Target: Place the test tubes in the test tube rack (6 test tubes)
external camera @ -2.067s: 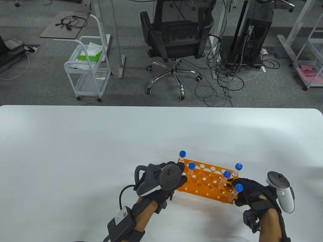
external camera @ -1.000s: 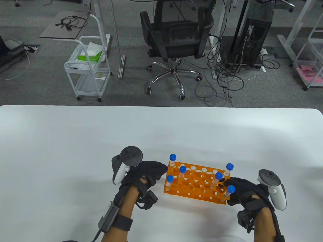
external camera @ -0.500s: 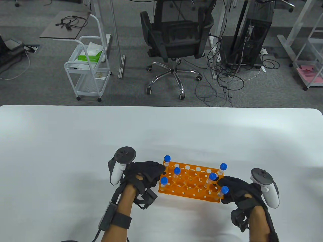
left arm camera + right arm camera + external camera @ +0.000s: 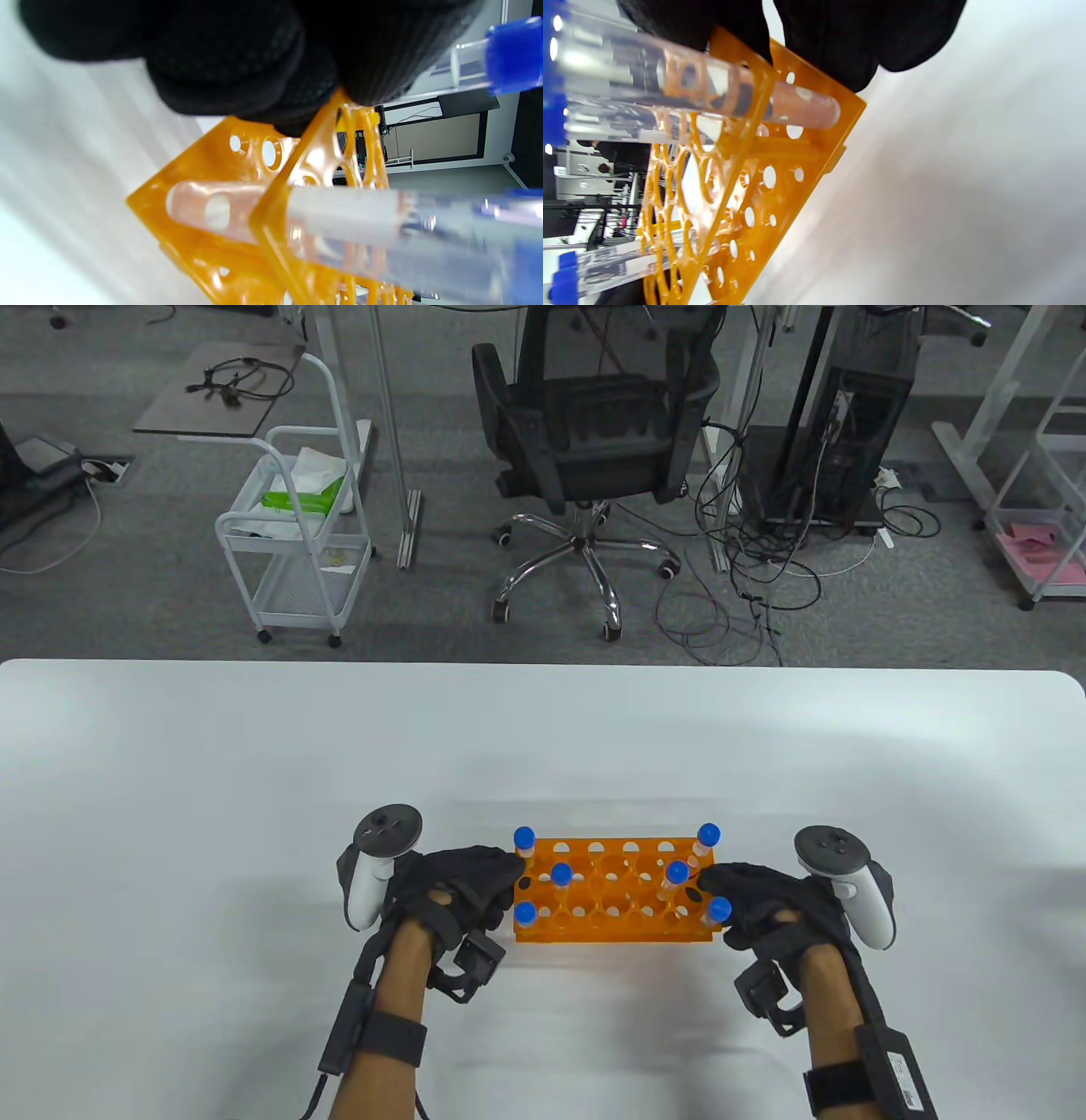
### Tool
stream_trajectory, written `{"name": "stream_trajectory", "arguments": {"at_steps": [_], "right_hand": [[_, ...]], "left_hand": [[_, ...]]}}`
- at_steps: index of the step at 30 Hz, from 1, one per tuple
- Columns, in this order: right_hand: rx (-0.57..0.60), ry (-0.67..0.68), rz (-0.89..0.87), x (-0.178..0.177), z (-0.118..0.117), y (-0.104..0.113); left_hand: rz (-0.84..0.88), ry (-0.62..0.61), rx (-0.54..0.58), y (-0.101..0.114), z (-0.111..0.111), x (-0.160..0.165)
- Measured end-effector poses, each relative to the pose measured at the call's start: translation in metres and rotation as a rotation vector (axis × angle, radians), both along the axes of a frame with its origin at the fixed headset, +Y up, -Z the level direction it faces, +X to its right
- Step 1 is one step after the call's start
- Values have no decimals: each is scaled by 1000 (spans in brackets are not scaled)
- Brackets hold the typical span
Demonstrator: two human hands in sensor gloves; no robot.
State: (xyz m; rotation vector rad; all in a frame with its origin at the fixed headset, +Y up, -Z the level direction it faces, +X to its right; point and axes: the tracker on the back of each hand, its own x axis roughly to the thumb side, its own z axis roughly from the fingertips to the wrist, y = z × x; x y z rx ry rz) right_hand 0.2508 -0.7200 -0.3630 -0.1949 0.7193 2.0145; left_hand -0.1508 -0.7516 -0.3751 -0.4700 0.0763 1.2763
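Note:
An orange test tube rack [image 4: 615, 892] stands on the white table [image 4: 254, 780] near the front, square to the table edge. Three blue-capped tubes [image 4: 560, 874] stand upright at its left end and three more [image 4: 676, 872] at its right end. My left hand [image 4: 509, 875] grips the rack's left end. My right hand [image 4: 714, 891] grips the right end. In the left wrist view my gloved fingers [image 4: 237, 63] press the rack's end wall [image 4: 229, 169] next to a tube [image 4: 339, 212]. The right wrist view shows my fingers [image 4: 840, 38] on the rack [image 4: 746, 182] beside a tube [image 4: 712, 93].
The rack sits close to the table's front edge, between both forearms. Beyond the table's far edge stand a black office chair [image 4: 594, 432], a white cart [image 4: 297, 551] and loose cables on the floor.
My left hand came off the last tube and took the rack's left end. Both hands slid the rack left and turned it from skewed to square with the table edge.

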Motion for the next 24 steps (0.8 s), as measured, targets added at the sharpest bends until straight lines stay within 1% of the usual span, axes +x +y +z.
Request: {"name": "stream_trajectory", "arguments": {"at_steps": [1, 4, 7, 10, 15, 24], "right_hand": [[1, -3, 47, -1, -5, 1], [-4, -6, 111, -3, -15, -4], [-29, -1, 115, -4, -20, -13], [-24, 4, 157, -7, -21, -18], [-44, 19, 195, -10, -22, -27], [-55, 36, 245, -12, -23, -35]], "left_hand": [[-2, 9, 0, -1, -1, 0], [-14, 26, -8, -7, -5, 0], [-19, 43, -29, -15, -7, -1], [-50, 52, -50, -22, -9, -2], [-35, 55, -90, -35, -12, -3], [-66, 88, -99, -43, -13, -1]]}}
